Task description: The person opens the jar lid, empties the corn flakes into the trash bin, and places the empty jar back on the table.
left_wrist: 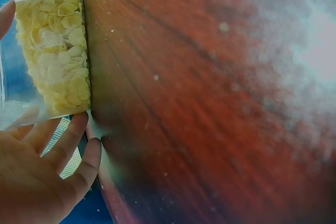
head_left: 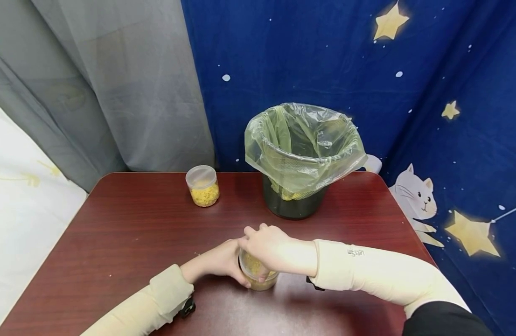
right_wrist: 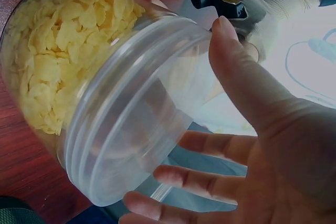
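Black cloth fills the near right corner, and out of it runs a pale right sleeve, with a left sleeve at the near left. Head view, and the action sits between them: one round jar on the near middle of the red-brown table! Left hand wraps the jar's left side, thumb on the near wall, while the right hand arches over the top. Farther off, the far jar stands to the left, part full of yellow flakes, and the bin to the right, a green bag folded over its rim. Behind it all hang a gray curtain and, to the right, a blue curtain with stars.

Over to the left wrist view: the near jar side-on, yellow flakes packed behind clear plastic, the left fingers close by its base and the thumb on the opposite side.

Now the right wrist view, and there's the clear, ridged lid! Right thumb meets its edge, the fingers spread across the other side, gripping it; how firmly, one cannot tell.
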